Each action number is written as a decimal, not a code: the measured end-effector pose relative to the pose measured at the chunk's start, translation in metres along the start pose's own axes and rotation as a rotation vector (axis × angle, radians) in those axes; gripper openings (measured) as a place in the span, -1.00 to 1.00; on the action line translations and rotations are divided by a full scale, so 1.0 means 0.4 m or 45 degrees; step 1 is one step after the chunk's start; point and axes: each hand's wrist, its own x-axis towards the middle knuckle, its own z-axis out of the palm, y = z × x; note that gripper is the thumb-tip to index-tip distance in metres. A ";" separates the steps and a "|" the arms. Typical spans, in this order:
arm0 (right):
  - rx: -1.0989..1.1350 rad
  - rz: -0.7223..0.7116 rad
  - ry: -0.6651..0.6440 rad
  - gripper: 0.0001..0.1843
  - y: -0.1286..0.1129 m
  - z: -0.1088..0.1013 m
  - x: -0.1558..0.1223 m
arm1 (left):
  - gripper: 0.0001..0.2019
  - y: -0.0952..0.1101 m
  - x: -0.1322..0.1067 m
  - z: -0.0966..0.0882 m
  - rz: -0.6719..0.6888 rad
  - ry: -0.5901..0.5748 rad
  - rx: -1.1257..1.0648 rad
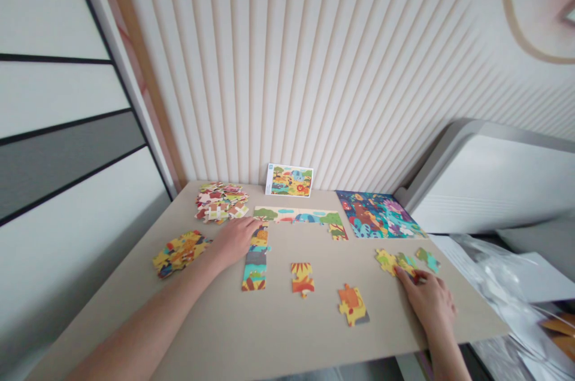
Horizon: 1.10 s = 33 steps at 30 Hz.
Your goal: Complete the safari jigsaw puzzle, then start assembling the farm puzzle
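Mid-build on the jungle puzzle here. The left hand (236,240) lies flat on the table (278,333) with its fingers together, holding nothing. Its fingertips touch the top of the side strip (255,261), the column of joined pieces that meets the top border strip (299,215) just beyond the fingers. The big loose pile (221,201) is just past that hand, and a smaller heap (179,252) sits to its outer side.

The right hand (429,300) has its fingers curled down, with the tips on the near edge of the yellow-green cluster (395,261). I honestly can't tell if it's pinching a piece or only pressing on it. A teal piece (428,259) lies just beyond that hand. Two orange chunks sit between the hands, one (302,278) nearer the left and one (353,304) nearer the right.

My read is that the frame is only partly done and small sections are being built off to the side. The next move probably calls for checking the cluster against the reference card (290,180) propped at the wall. Then slide it in flat so the joints don't pop apart.
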 end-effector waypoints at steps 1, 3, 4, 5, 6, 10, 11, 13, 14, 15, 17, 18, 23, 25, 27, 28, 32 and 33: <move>0.033 0.012 0.004 -0.18 0.001 -0.003 0.002 | -0.50 0.001 0.000 -0.001 -0.004 -0.001 0.001; 0.183 0.016 0.014 -0.18 0.002 -0.011 0.004 | -0.51 0.003 0.001 -0.004 -0.009 -0.005 0.007; 0.300 0.003 0.020 -0.18 0.000 -0.016 0.002 | -0.53 0.004 0.000 -0.005 -0.009 -0.006 0.010; 0.438 -0.014 0.025 -0.18 -0.004 -0.022 -0.001 | -0.53 0.005 0.000 -0.006 -0.007 -0.006 0.013; 0.589 -0.031 0.019 -0.18 -0.013 -0.028 -0.006 | -0.54 0.006 0.000 -0.007 -0.005 -0.006 0.016; 1.117 -0.121 -0.247 -0.18 -0.087 -0.037 -0.030 | -0.50 0.009 -0.001 -0.006 -0.008 -0.010 0.016; 1.188 -0.179 -0.355 -0.20 -0.116 -0.034 -0.035 | -0.50 0.009 -0.001 -0.005 -0.011 -0.015 0.013; 1.263 -0.331 -0.545 -0.26 -0.189 -0.023 -0.043 | -0.52 0.011 0.000 -0.006 -0.019 -0.027 0.011; 1.269 -0.406 -0.632 -0.28 -0.231 -0.015 -0.046 | -0.53 0.012 0.000 -0.006 -0.022 -0.032 0.014; 1.276 -0.464 -0.691 -0.30 -0.276 -0.005 -0.048 | -0.54 0.012 0.000 -0.007 -0.023 -0.035 0.018; 1.301 -0.539 -0.805 -0.36 -0.370 0.016 -0.051 | -0.55 0.013 -0.001 -0.008 -0.014 -0.036 0.029; 1.310 -0.575 -0.847 -0.40 -0.415 0.027 -0.053 | -0.55 0.013 -0.001 -0.007 -0.009 -0.034 0.034; 1.381 -0.622 -0.848 -0.43 -0.549 0.084 -0.059 | -0.54 0.012 -0.004 -0.001 -0.016 -0.041 0.050; 1.395 -0.596 -0.838 -0.41 -0.547 0.102 -0.061 | -0.55 0.013 -0.004 -0.001 -0.023 -0.052 0.051; 1.390 -0.583 -0.840 -0.41 -0.524 0.113 -0.063 | -0.56 0.015 -0.003 -0.005 -0.012 -0.060 0.061; 1.383 -0.577 -0.839 -0.41 -0.510 0.115 -0.063 | -0.57 0.017 -0.003 -0.007 -0.002 -0.060 0.072; 1.372 -0.540 -0.811 -0.41 -0.473 0.115 -0.062 | -0.61 0.030 -0.003 -0.018 0.028 -0.048 0.141; 1.373 -0.538 -0.804 -0.41 -0.470 0.114 -0.061 | -0.61 0.034 -0.004 -0.019 0.029 -0.044 0.154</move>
